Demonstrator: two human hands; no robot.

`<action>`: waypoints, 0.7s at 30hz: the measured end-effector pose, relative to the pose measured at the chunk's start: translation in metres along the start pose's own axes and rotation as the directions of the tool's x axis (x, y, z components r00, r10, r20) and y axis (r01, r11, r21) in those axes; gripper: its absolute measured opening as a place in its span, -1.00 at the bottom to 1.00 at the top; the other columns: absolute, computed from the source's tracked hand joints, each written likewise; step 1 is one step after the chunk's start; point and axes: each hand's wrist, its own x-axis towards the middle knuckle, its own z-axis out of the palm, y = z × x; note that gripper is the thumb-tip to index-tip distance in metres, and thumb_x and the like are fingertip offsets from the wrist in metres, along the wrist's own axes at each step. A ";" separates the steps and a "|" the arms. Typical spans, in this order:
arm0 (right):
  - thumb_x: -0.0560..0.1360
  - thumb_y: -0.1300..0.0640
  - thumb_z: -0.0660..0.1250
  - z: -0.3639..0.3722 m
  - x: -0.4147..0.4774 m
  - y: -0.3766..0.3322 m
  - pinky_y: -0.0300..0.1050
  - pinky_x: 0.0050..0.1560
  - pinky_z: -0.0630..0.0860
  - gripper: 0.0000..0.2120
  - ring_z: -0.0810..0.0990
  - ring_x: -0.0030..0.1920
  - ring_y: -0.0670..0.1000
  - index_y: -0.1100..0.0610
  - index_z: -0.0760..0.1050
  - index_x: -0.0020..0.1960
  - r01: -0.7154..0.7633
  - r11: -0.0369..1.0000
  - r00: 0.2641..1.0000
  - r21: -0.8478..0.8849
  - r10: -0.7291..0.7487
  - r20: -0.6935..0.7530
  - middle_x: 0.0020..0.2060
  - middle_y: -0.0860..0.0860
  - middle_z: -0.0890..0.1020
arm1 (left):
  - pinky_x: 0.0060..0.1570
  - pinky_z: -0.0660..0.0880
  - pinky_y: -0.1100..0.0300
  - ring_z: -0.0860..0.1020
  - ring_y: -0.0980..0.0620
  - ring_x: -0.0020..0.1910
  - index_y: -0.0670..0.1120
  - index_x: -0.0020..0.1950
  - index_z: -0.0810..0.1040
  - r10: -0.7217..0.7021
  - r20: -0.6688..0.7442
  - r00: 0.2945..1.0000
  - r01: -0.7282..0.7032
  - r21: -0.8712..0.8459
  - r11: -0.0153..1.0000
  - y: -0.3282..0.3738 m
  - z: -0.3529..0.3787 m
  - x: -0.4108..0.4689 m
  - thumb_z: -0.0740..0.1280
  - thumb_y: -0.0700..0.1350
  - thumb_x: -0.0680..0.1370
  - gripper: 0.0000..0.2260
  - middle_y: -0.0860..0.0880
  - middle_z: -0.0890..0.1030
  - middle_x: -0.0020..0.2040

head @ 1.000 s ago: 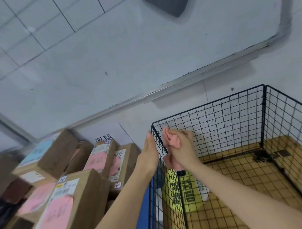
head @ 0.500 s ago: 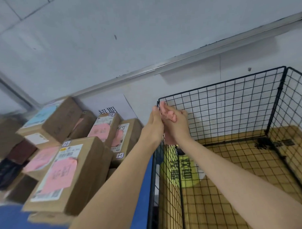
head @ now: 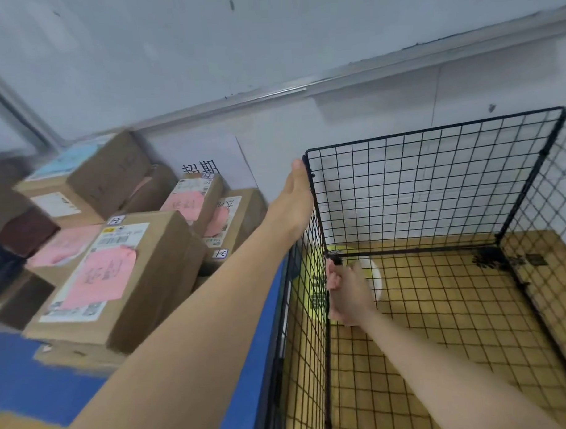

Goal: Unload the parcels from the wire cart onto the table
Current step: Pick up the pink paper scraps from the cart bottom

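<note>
Down at the cart's (head: 434, 183) far-left corner we reach our right hand (head: 348, 295) low onto the yellow-and-white parcel (head: 375, 275) lying on the floor there, seemingly the only one left inside; fingers curl at its near edge, though we cannot tell if they grip yet. Our left hand (head: 295, 201) rests flat against the corner post from outside, fingers extended (steadying, we judge). Boxes (head: 123, 271) are stacked on the blue table (head: 21, 377) at left. Next we must close on the parcel and lift it clear over the wire.
</note>
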 end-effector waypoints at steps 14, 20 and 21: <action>0.53 0.21 0.32 -0.098 -0.007 -0.086 -0.29 0.00 0.50 -0.81 0.58 0.03 -0.10 -0.01 0.57 0.08 0.077 0.628 0.997 0.775 -0.041 -0.065 0.04 -0.01 0.64 | 0.39 0.15 0.07 0.26 -0.12 0.45 0.04 0.51 0.23 0.070 -0.037 0.997 -0.060 0.227 0.972 0.019 -0.009 -0.026 -0.23 0.25 0.61 -0.42 -0.14 0.35 0.45; 0.43 0.07 0.43 -0.123 -0.009 -0.113 -0.09 0.06 0.60 -0.73 0.63 -0.01 0.00 -0.08 0.62 0.12 0.264 0.701 0.964 0.663 -0.173 -0.201 0.04 0.12 0.58 | 0.45 0.05 0.08 0.22 -0.04 0.49 0.10 0.50 0.24 0.020 0.052 0.998 -0.024 0.077 0.997 0.010 -0.017 -0.043 -0.29 0.39 0.49 -0.27 -0.11 0.29 0.49; 0.43 0.10 0.44 -0.122 -0.011 -0.114 -0.15 0.08 0.59 -0.71 0.62 0.00 -0.04 -0.08 0.61 0.14 0.287 0.709 0.957 0.645 -0.181 -0.227 0.04 0.11 0.56 | 0.46 0.04 0.07 0.22 -0.04 0.49 0.11 0.50 0.24 0.010 0.054 0.998 -0.013 0.060 0.998 0.009 -0.018 -0.046 -0.30 0.42 0.47 -0.25 -0.12 0.29 0.49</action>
